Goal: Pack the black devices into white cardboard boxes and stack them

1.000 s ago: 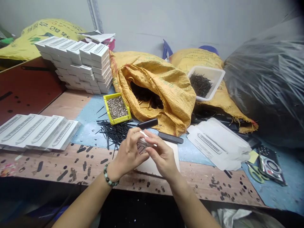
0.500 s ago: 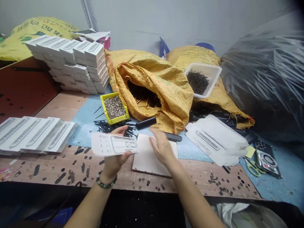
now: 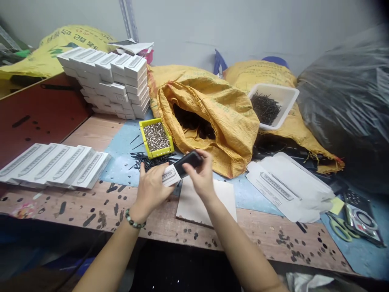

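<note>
Below the yellow tray, the left hand is pinching a white box with curled fingers. The right hand is gripping a black case, which is touching the box's right end, its long axis slanting up-right.

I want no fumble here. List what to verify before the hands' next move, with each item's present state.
1. The left hand has a closed grip on the white box: ok.
2. The right hand pinches the black piece near its far end: ok.
3. The black piece meets the end of the white box: touching, ok. Whether it sits inside: cannot tell.
4. The white board lies flat beneath the hands: ok.
5. The yellow tray stands apart from both hands: ok.
</note>
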`<state>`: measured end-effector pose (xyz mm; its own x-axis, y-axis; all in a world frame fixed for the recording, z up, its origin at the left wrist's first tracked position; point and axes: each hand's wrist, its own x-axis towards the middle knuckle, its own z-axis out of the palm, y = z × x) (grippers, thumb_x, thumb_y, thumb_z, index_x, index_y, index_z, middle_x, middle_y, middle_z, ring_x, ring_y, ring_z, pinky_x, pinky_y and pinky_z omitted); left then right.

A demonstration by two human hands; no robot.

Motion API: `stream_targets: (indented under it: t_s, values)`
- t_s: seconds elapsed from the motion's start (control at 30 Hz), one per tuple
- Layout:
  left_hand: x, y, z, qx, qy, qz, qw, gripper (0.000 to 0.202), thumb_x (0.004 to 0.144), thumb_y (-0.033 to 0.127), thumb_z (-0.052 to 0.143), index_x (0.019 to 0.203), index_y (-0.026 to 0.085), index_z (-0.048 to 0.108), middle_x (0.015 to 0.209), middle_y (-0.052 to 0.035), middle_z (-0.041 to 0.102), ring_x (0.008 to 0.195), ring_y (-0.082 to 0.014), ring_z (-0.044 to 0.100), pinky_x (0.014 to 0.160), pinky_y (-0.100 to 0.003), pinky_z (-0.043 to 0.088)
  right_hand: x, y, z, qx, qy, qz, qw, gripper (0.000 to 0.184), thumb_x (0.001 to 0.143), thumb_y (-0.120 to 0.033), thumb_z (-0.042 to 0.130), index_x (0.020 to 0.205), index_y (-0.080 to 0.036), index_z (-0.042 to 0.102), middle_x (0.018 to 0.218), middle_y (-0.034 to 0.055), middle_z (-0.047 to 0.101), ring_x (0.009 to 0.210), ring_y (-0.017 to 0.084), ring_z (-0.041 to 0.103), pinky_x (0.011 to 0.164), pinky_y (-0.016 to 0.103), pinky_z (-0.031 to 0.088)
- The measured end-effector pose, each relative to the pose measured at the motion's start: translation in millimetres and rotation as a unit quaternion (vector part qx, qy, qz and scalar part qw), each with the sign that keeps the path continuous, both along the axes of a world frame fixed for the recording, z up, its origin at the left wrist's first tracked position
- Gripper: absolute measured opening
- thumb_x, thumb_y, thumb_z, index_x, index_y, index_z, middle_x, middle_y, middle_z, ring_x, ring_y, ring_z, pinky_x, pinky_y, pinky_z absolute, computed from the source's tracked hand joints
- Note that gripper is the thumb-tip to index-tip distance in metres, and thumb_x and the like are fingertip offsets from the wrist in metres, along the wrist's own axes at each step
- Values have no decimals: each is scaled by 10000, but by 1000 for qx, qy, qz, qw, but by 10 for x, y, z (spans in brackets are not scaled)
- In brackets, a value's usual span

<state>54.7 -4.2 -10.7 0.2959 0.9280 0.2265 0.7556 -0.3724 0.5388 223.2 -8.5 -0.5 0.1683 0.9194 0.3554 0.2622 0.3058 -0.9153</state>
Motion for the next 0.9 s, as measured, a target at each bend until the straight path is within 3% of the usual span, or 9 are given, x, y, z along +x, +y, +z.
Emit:
stream_targets:
  t_s: [0.07,0.13,0.23,0.3,0.47,0.57,0.67,0.8,0.9]
  values:
    - [-131,44,59,-4,-1,37,999,368,758,356,648,1084,218,549,988,-38,682,931,-255,629,1084,-563,274,-74,37,-50,15,-121,38,992,317,898,-342,509,1192,-227,495,1330,110,472,1246,240,454,1028,407,389]
    - [-289,82,88,-27,0,87,996,344,747,402,655,1019,213,562,912,-38,667,888,-258,621,936,-469,449,-72,64,-119,-28,-273,60,960,238,933,-292,443,1113,-198,567,1267,108,516,1170,218,502,988,365,409]
    - [-471,105,64,-52,13,139,989,389,717,422,680,1018,212,554,919,-50,647,907,-272,607,775,-389,510,-104,109,-265,-133,-455,72,878,155,892,-252,515,903,-157,637,1010,112,604,947,238,561,881,386,436]
    - [-531,101,25,-49,22,142,988,393,719,416,680,1028,213,545,937,-49,649,923,-272,603,797,-391,507,-185,140,-372,-155,-496,67,852,118,850,-209,556,800,-144,640,959,130,605,926,274,540,891,449,398]
    - [-658,99,-52,-14,60,97,993,318,760,369,641,1024,216,550,952,-35,672,910,-256,618,1000,-479,411,-251,203,-411,-155,-499,38,852,164,843,-93,464,789,-127,615,945,141,609,907,268,538,877,441,381]
    - [-746,133,-80,-7,95,64,993,333,766,280,611,1083,199,545,1019,-59,675,947,-267,626,1027,-503,383,-137,207,-196,-150,-476,41,866,118,860,-124,471,843,-149,585,856,75,616,791,200,558,766,325,424]
    - [-717,162,-99,-4,107,23,994,363,745,222,606,1101,191,541,1041,-70,674,976,-273,624,1035,-518,368,-98,189,59,-82,-426,97,896,118,891,-155,461,843,-188,563,779,16,603,718,152,547,708,258,426]
    - [-521,127,-85,0,66,-55,996,329,736,179,598,1059,201,537,979,-47,663,946,-252,620,1025,-509,377,-192,179,243,20,-438,148,886,173,913,-171,468,809,-185,605,762,25,607,783,181,549,975,442,352]
    - [-435,57,-42,-45,-20,-86,995,466,755,185,592,1197,188,445,1081,-83,615,998,-249,596,908,-426,482,-182,171,263,35,-385,163,908,199,932,-241,470,1009,-216,652,1037,79,626,1028,238,535,1061,538,247]
